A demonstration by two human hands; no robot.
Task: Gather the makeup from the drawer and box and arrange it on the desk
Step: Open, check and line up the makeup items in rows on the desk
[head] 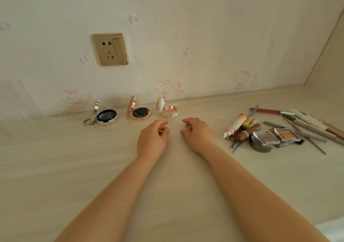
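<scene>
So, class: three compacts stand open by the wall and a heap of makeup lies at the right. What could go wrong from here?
1. The right hand could, reaching over, knock the small white compact, whose lid stands upright.
2. The heap is tangled: pulling a grey pencil out may drag the clear eyeshadow pans stacked there.
3. The round lipstick tubes may roll across the desk.

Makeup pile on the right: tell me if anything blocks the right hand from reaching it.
Nothing visible does. Only bare desk lies between the right hand and the makeup pile; the three open compacts stand farther back by the wall.
</scene>
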